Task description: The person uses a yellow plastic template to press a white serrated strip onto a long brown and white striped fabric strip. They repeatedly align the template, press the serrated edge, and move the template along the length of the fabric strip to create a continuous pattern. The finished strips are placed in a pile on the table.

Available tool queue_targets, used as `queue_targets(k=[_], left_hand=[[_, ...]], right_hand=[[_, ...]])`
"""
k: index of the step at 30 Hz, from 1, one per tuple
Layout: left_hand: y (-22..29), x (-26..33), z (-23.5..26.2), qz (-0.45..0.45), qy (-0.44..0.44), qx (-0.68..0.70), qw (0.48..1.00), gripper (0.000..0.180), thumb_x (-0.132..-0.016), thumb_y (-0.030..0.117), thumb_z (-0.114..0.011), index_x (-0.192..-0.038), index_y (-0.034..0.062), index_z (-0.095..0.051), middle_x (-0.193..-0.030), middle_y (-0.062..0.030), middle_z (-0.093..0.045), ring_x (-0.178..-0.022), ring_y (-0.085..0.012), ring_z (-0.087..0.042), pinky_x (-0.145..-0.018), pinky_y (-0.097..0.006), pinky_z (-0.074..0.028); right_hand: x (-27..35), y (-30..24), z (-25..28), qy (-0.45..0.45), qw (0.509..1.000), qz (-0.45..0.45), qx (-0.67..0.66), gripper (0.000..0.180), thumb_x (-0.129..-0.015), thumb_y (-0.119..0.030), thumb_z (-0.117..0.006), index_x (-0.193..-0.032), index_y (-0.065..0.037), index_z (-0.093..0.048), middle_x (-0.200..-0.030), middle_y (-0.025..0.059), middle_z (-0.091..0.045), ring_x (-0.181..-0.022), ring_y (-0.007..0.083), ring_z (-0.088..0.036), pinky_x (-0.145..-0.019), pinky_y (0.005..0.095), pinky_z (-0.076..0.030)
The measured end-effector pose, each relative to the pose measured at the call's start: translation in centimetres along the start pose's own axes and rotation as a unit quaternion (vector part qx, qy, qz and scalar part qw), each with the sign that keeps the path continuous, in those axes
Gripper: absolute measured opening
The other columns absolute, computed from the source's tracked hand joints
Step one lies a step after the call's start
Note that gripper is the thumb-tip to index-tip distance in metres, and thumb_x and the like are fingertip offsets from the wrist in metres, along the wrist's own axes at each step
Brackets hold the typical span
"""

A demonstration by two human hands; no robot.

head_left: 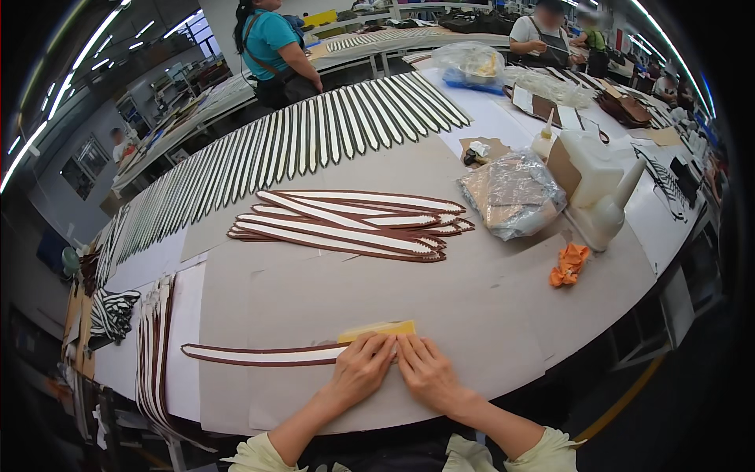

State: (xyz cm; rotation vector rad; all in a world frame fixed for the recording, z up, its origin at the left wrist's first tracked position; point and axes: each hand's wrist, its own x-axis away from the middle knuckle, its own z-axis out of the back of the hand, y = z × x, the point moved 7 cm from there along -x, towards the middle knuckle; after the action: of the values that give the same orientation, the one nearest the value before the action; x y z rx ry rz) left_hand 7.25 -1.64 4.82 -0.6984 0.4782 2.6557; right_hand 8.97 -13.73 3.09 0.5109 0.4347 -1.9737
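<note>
Both hands at the near edge of the tabletop (472, 315), roughly centre. Left hand (363, 370) sits over the right end of one white strip with brown edges (267, 355); right hand (427, 372) is just beside it, fingertips of the two hands meeting or nearly so. Fingers of each hand lie close together, bent down; can't tell if either set is pinching the strip, the undersides are hidden. Strip lies nearly flat, running left from the hands to a pointed end. Yellow block (385, 328) is just beyond the fingers, partly covered by them.

Far side of the hands: loose pile of brown-edged strips (354, 224), overlapping, some crossed at an angle. Beyond that, a long row of dark-edged white strips (299, 138), side by side, curving off to the left. Near left: bundle of brown-edged strips (153, 346) draped over the tabletop edge.

Right side: orange crumpled cloth (569, 263), plastic-wrapped package (515, 193), long-nozzled bottle (609, 220) next to a pale jug (586, 169). Small nozzle bottle (543, 141) farther back.

Far background: person in a teal top (269, 47) standing left of centre, person in a dark apron (541, 35) at right.
</note>
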Motion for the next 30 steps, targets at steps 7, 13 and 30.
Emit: queue_targets(k=[7,13,30], left_hand=[[0.5,-0.9,-0.3,0.004,-0.025,-0.006,1.0,0.035,-0.085,0.005,-0.078,-0.119,-0.0019,-0.073,-0.109,-0.0102,-0.068,-0.099,-0.029,-0.066,-0.08,-0.04,-0.058],[0.3,-0.1,-0.6,0.008,-0.039,-0.008,0.999,0.036,-0.087,0.004,-0.075,-0.121,-0.0041,-0.072,-0.11,-0.0123,-0.068,-0.098,-0.0322,-0.065,-0.082,-0.043,-0.056],[0.6,0.1,-0.2,0.012,-0.043,-0.007,0.999,0.038,-0.088,0.001,-0.072,-0.125,-0.0072,-0.069,-0.113,-0.0158,-0.066,-0.099,-0.0358,-0.064,-0.083,-0.046,-0.054]], right_hand=[[-0.5,0.1,0.4,0.006,1.0,0.009,0.01,0.034,-0.082,-0.011,-0.062,-0.106,0.013,-0.07,-0.122,0.0294,-0.068,-0.117,0.0409,-0.064,-0.109,0.0485,-0.048],[0.5,0.3,-1.3,0.036,0.998,-0.009,-0.053,0.033,-0.082,-0.01,-0.061,-0.105,0.013,-0.068,-0.122,0.0294,-0.067,-0.12,0.0416,-0.064,-0.111,0.0507,-0.048],[0.0,-0.1,-0.9,0.054,0.997,0.05,0.016,0.026,-0.084,-0.011,-0.062,-0.098,0.008,-0.072,-0.109,0.0218,-0.069,-0.113,0.0354,-0.062,-0.106,0.0447,-0.047]])
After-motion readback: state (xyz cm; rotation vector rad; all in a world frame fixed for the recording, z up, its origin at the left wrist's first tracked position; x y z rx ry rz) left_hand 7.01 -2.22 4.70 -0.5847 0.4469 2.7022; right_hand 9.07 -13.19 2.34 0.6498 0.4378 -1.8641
